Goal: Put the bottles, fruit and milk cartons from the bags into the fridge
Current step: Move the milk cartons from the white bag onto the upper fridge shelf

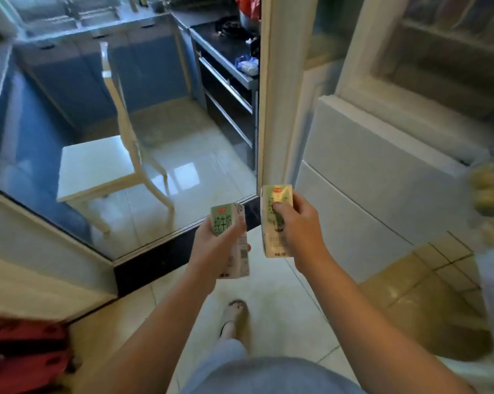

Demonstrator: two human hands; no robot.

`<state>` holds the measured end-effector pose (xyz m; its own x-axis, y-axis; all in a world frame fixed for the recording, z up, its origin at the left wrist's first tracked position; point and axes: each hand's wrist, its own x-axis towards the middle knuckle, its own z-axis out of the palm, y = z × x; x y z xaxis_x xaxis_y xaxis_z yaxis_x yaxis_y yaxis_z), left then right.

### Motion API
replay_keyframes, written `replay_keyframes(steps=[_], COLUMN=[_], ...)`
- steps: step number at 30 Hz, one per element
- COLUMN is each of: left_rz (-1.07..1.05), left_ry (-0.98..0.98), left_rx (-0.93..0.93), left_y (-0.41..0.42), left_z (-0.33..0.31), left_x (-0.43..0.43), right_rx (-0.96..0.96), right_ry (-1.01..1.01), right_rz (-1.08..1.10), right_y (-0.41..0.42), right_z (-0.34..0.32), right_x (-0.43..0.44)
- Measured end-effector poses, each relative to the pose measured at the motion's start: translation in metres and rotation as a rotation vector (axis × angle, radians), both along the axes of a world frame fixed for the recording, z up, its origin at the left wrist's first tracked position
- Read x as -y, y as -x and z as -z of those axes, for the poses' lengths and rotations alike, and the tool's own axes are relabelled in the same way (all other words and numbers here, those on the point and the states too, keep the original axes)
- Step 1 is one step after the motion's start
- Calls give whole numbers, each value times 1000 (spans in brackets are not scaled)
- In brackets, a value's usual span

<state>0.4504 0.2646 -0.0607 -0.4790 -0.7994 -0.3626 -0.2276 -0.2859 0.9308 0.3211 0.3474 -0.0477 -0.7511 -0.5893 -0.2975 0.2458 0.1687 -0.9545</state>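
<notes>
We are part way through the job, as far as we can tell. Our left hand [217,245] has its fingers curled round the first carton [224,223]. Our right hand [296,226] has its fingers and thumb curled round the second carton [272,241]. Both milk cartons are up in the air in front of us, above the floor [282,294]. They are side by side and close, but they do not touch. The white fridge [382,166] stands near, on our right. Its top part looks open, but the inside is too blurry for us to see what is in there. So we cannot say how many things are put away. These two cartons are not in the fridge yet, and we think they go in next. Down at our left is a red thing [21,354]. It may be one of the bags, but we cannot see inside it, so we do not know what is left. The cartons are small, tall boxes. They are pale, with a green front, green letters and a little red mark near the top. We hold them almost straight up, tipped just a bit. They look shut and not squashed. We think they are light and easy to hold in one hand each. One foot [235,317] is stepping forward below them. A white chair [98,166] stands behind the glass on our left.
</notes>
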Motion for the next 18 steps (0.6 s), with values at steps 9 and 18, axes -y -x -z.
replay_keyframes(steps=[9, 18], left_rz=[447, 774], left_ry=[62, 257], left_rx=[-178, -341], left_y=[203, 395], left_z=[-18, -87], left_x=[72, 124], right_rx=[-116, -279], right_ry=[67, 146], right_rz=[414, 716], right_y=[151, 287], right_z=[-16, -77], right_x=[15, 60])
